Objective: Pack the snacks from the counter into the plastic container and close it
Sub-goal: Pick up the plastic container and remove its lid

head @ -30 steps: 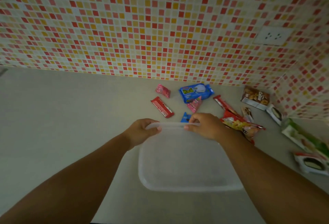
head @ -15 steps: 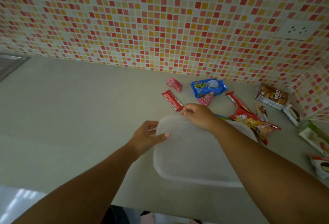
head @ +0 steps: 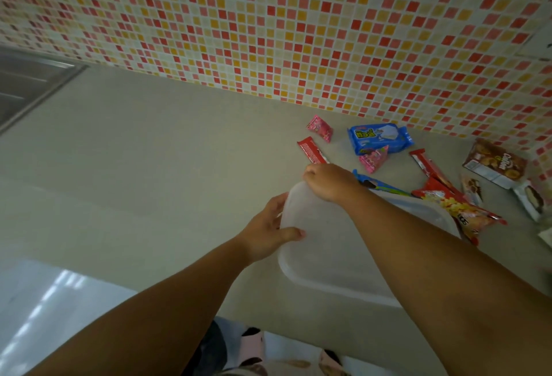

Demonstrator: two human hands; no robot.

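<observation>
Head view: the plastic container [head: 325, 259] lies on the counter [head: 149, 166], its translucent lid on top, and every place below is told from it. At its left edge the left hand [head: 268, 232] grips the lid, thumb over the top and fingers under the rim. At its far left corner the right hand [head: 327, 180] has its fingers curled onto the lid edge; a second ago both hands pinched the far edge side by side. Beyond that corner lies a red bar [head: 312, 150], with a blue packet [head: 379, 138] farther back. A red snack bag [head: 460, 211] touches the right side. Since earlier the view has swung left, showing a metal sink [head: 27, 83] far left.
</observation>
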